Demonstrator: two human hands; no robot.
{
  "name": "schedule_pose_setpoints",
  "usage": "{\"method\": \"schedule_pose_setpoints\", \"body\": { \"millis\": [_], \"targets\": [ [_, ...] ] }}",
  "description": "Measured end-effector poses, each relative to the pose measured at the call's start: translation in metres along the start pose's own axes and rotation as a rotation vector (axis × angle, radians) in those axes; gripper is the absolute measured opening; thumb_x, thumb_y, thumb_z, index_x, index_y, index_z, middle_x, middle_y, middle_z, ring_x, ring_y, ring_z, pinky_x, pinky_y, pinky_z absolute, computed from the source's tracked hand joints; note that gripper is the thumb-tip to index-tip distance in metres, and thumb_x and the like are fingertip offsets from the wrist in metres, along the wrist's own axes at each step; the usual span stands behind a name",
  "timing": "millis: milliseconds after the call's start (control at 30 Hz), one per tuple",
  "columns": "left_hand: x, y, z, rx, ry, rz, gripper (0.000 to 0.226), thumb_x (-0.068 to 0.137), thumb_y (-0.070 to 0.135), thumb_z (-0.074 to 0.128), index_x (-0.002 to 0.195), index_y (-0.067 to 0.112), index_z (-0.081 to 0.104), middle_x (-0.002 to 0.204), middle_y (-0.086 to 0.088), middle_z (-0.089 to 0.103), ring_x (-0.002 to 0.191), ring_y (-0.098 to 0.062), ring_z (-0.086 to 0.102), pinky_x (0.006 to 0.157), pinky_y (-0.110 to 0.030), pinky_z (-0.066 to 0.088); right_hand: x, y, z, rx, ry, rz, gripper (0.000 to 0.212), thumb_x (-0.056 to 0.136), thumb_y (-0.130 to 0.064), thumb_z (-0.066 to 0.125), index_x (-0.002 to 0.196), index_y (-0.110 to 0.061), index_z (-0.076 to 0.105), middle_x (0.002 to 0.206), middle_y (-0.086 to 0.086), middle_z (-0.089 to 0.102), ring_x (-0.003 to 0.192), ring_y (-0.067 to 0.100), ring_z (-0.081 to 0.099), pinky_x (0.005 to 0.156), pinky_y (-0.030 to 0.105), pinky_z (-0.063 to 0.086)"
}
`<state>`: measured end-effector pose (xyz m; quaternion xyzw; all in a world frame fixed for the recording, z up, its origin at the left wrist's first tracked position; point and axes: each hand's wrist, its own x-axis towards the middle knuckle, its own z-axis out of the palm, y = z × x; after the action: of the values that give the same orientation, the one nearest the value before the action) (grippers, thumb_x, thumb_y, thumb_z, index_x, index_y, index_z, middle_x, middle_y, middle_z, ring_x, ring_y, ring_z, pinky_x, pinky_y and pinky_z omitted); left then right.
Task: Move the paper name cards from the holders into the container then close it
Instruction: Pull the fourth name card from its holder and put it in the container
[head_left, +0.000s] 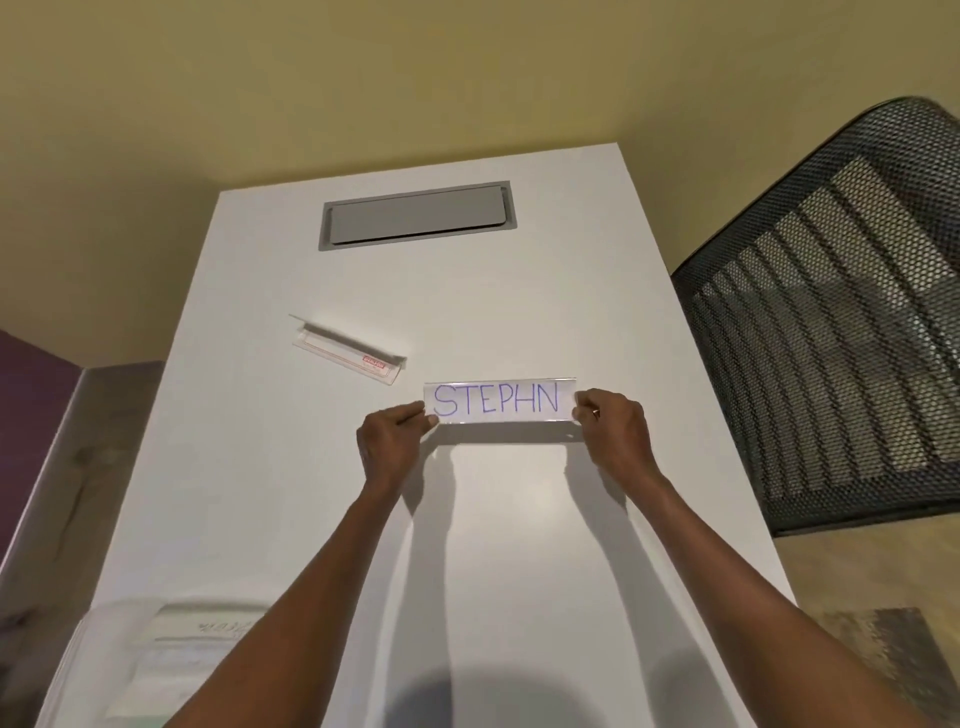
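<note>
A clear holder with a white paper name card reading STEPHN in purple stands upright on the white table, a little right of centre. My left hand pinches its left end and my right hand pinches its right end. A second clear holder lies on its side further back to the left, with only a red-and-white label inside. A translucent plastic container sits open at the near left corner, with papers in it, partly hidden by my left forearm.
A grey rectangular cable hatch is set flush into the table at the far end. A black mesh office chair stands close to the table's right edge. Wood flooring shows to the left, yellow wall behind.
</note>
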<state>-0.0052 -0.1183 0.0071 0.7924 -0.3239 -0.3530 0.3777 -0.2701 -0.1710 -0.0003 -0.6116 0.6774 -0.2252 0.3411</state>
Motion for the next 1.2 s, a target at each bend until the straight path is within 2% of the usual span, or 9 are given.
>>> {"method": "schedule_pose_setpoints", "body": {
  "millis": [33, 67, 100, 333, 533, 733, 900, 1033, 1200],
  "targets": [
    [-0.007, -0.003, -0.003, 0.039, -0.021, 0.029, 0.026, 0.071, 0.022, 0.080, 0.096, 0.030, 0.076, 0.096, -0.001, 0.075, 0.081, -0.020, 0.069, 0.080, -0.032, 0.054, -0.005, 0.003, 0.001, 0.010, -0.006, -0.001, 0.017, 0.089, -0.010, 0.053, 0.095, -0.006, 0.069, 0.089, 0.008, 0.074, 0.087, 0.028, 0.066, 0.069, 0.031, 0.047],
    [-0.010, -0.012, -0.003, 0.079, -0.031, 0.048, 0.041, 0.072, 0.022, 0.078, 0.066, 0.041, 0.042, 0.088, 0.018, 0.048, 0.065, -0.022, 0.050, 0.074, -0.030, 0.049, -0.010, 0.005, 0.002, 0.009, -0.006, -0.012, 0.019, 0.089, -0.011, 0.055, 0.100, -0.009, 0.070, 0.092, 0.005, 0.074, 0.089, 0.025, 0.066, 0.071, 0.028, 0.046],
    [-0.015, -0.016, -0.005, 0.130, -0.041, 0.063, 0.021, 0.073, 0.021, 0.076, 0.084, 0.018, 0.059, 0.064, -0.006, 0.049, 0.076, -0.003, 0.045, 0.070, -0.030, 0.046, -0.015, 0.008, 0.003, -0.007, -0.003, -0.028, 0.021, 0.090, -0.013, 0.056, 0.103, -0.011, 0.071, 0.094, 0.005, 0.074, 0.091, 0.024, 0.066, 0.074, 0.028, 0.046],
    [-0.034, -0.043, -0.003, 0.262, 0.039, 0.058, 0.012, 0.076, 0.020, 0.070, 0.085, 0.022, 0.076, 0.063, 0.001, 0.063, 0.065, -0.015, 0.056, 0.067, -0.033, 0.053, -0.043, 0.021, 0.015, -0.176, -0.005, -0.085, 0.022, 0.089, -0.014, 0.052, 0.067, -0.009, 0.054, 0.061, 0.008, 0.056, 0.072, 0.026, 0.048, 0.060, 0.035, 0.039],
    [-0.034, -0.054, -0.004, 0.384, 0.045, 0.113, 0.010, 0.080, 0.022, 0.067, 0.084, 0.015, 0.073, 0.065, -0.009, 0.063, 0.067, -0.022, 0.055, 0.069, -0.037, 0.052, -0.050, 0.027, 0.023, -0.260, -0.017, -0.087, 0.033, 0.086, -0.011, 0.052, 0.059, -0.007, 0.033, 0.053, 0.012, 0.044, 0.068, 0.029, 0.041, 0.054, 0.036, 0.032],
    [-0.033, -0.060, -0.005, 0.523, 0.007, 0.205, 0.030, 0.079, 0.018, 0.061, 0.065, 0.008, 0.037, 0.072, 0.004, 0.021, 0.072, -0.015, 0.019, 0.053, -0.030, 0.021, -0.051, 0.033, 0.026, -0.344, -0.031, -0.098, 0.029, 0.086, -0.016, 0.054, 0.065, -0.003, 0.039, 0.055, 0.010, 0.047, 0.067, 0.028, 0.043, 0.052, 0.032, 0.024],
    [-0.038, -0.062, -0.004, 0.380, 0.002, 0.182, 0.033, 0.077, 0.013, 0.053, 0.069, 0.019, 0.022, 0.078, 0.005, 0.021, 0.074, -0.013, 0.018, 0.058, -0.032, 0.014, -0.055, 0.031, 0.023, -0.388, -0.021, -0.170, 0.037, 0.086, -0.016, 0.056, 0.062, -0.020, 0.028, 0.049, 0.001, 0.025, 0.063, 0.022, 0.031, 0.048, 0.026, 0.015],
    [-0.040, -0.062, -0.004, 0.404, -0.017, 0.230, 0.029, 0.077, 0.006, 0.046, 0.069, 0.018, 0.021, 0.079, 0.007, 0.022, 0.070, -0.011, 0.016, 0.057, -0.031, 0.013, -0.055, 0.029, 0.023, -0.383, -0.037, -0.149, 0.031, 0.085, -0.014, 0.049, 0.063, -0.014, 0.027, 0.052, 0.007, 0.033, 0.063, 0.025, 0.035, 0.051, 0.032, 0.020],
    [-0.038, -0.061, -0.006, 0.329, -0.035, 0.066, 0.024, 0.078, 0.007, 0.045, 0.065, 0.016, 0.026, 0.059, 0.000, 0.027, 0.063, -0.012, 0.021, 0.054, -0.029, 0.022, -0.057, 0.030, 0.024, -0.090, -0.009, -0.080, 0.025, 0.088, -0.015, 0.033, 0.067, -0.022, 0.021, 0.063, 0.000, 0.025, 0.065, 0.016, 0.026, 0.059, 0.032, 0.024]
  ]
}}
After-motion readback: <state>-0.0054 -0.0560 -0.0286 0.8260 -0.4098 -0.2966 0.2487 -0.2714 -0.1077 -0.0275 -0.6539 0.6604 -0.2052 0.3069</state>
